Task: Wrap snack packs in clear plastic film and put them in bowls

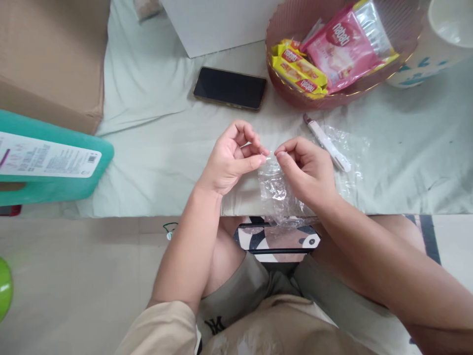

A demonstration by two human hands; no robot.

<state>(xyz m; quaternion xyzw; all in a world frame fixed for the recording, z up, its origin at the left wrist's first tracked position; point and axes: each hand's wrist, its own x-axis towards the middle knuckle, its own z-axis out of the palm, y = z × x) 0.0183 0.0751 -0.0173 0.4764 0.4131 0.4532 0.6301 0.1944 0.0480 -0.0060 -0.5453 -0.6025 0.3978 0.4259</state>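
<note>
A crinkled clear plastic bag (275, 185) hangs at the table's front edge, its top running between my two hands. My left hand (234, 160) is closed in a pinch, thumb and fingertips meeting at the bag's upper left corner. Just to the right, my right hand (310, 170) pinches the top edge with thumb and forefinger. A small gap separates the two sets of fingertips. Beyond my right hand lies a slim white tool (328, 144) with a dark tip, its exact kind unclear. It rests on another piece of clear plastic (356, 153).
A black phone (229, 88) lies behind my hands. Behind it stand a white box (221, 24) and a pink bowl (273, 84) of snack packets (343, 47). A white cup (439, 49) is at the right. On the left are a cardboard box (51, 59) and a green container (99, 158).
</note>
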